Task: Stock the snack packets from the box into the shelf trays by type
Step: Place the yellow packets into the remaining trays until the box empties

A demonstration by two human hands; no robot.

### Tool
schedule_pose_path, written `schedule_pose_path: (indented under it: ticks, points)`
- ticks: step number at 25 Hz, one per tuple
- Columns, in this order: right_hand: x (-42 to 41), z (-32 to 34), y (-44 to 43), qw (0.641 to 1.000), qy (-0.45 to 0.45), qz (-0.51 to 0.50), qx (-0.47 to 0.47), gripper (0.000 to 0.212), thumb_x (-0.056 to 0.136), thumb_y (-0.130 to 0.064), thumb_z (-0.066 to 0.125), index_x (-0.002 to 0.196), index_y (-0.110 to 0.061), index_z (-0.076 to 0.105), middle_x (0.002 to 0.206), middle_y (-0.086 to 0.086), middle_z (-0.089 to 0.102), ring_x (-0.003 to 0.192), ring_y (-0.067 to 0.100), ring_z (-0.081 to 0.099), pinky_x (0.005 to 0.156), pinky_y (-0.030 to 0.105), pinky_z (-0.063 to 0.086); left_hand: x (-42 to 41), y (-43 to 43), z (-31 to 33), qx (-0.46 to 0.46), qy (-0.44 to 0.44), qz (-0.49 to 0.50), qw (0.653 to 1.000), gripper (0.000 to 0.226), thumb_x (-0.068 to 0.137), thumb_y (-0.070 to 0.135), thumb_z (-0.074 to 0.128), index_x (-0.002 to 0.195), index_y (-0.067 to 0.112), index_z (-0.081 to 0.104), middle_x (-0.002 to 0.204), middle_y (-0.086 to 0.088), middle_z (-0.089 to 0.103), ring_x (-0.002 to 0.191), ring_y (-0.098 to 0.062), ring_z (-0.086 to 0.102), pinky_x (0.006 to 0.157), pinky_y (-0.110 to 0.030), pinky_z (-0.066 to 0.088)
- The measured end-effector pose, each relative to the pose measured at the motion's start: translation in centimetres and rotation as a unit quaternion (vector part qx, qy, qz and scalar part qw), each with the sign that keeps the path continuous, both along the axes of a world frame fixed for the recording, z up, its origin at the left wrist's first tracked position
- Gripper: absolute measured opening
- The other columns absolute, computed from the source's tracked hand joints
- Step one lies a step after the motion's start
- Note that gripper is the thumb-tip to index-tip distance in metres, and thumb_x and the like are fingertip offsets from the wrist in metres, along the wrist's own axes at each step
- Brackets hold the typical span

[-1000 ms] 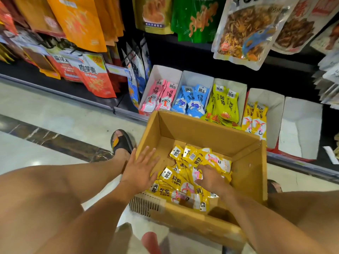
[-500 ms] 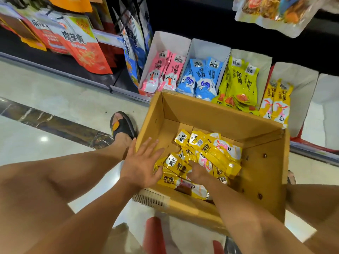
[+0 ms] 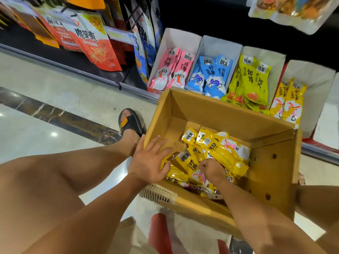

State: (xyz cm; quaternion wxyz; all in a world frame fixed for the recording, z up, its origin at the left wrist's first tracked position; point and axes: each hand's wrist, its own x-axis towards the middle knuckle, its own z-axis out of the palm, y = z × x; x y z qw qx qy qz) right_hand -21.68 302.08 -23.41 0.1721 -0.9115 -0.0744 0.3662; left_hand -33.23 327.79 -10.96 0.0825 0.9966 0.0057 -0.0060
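An open cardboard box stands on the floor in front of the shelf, holding a heap of orange-yellow snack packets. My left hand lies flat with spread fingers against the packets at the box's left side. My right hand is inside the box, its fingers curled round packets in the heap. Behind the box stand white shelf trays: pink packets, blue packets, lime-yellow packets, and orange-yellow packets matching those in the box.
A white tray at the far right shows no packets. Large hanging snack bags fill the shelf to the left. My sandalled foot rests left of the box. A red stool shows beneath me.
The view tilted down and closer to the box. My right hand dug deeper into the heap and closed on packets; my left hand slid right onto the packets.
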Motion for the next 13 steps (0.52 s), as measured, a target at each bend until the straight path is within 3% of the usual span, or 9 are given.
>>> schedule_pose_path:
  ticks: [5,8,11,13]
  points:
    - [1.5,3.8,0.6,0.992,-0.043,-0.066,0.102,0.047,0.092,-0.031,0.068,0.051,-0.017,0.048,0.050,-0.004,0.043,0.057,0.019,0.049,0.055,0.031,0.037,0.1,-0.1,0.4,0.009,0.036,0.011,0.999,0.049,0.093,0.060,0.045,0.139,0.044,0.054,0.157,0.009,0.045,0.154,-0.019,0.026,0.124,-0.061,0.008]
    - [2.2,6.2,0.7,0.982,-0.052,-0.087,0.160,0.047,0.091,-0.040,0.067,0.052,-0.017,0.052,0.049,-0.003,0.048,0.055,0.016,0.052,0.060,0.034,0.046,0.4,-0.5,1.1,-0.001,0.008,0.033,0.999,0.047,0.094,0.058,0.044,0.137,0.043,0.057,0.156,0.011,0.046,0.154,-0.017,0.024,0.123,-0.065,0.007]
    - [2.6,9.2,1.0,0.963,-0.046,-0.145,0.222,0.054,0.089,-0.050,0.063,0.052,-0.013,0.048,0.062,0.018,0.057,0.058,0.020,0.059,0.055,0.029,0.042,2.2,-2.0,1.9,-0.124,-0.029,0.055,0.990,0.043,0.101,0.043,0.046,0.141,0.033,0.057,0.158,0.010,0.043,0.154,-0.012,0.023,0.127,-0.048,0.016]
    - [2.6,11.3,1.5,0.941,-0.021,-0.211,0.264,0.046,0.094,-0.039,0.065,0.056,-0.014,0.059,0.075,0.012,0.068,0.071,0.016,0.068,0.059,0.020,0.045,3.4,-3.8,1.8,-0.279,0.004,0.114,0.953,0.046,0.105,0.039,0.047,0.150,0.028,0.048,0.159,0.011,0.039,0.148,-0.008,0.031,0.121,-0.037,0.032]
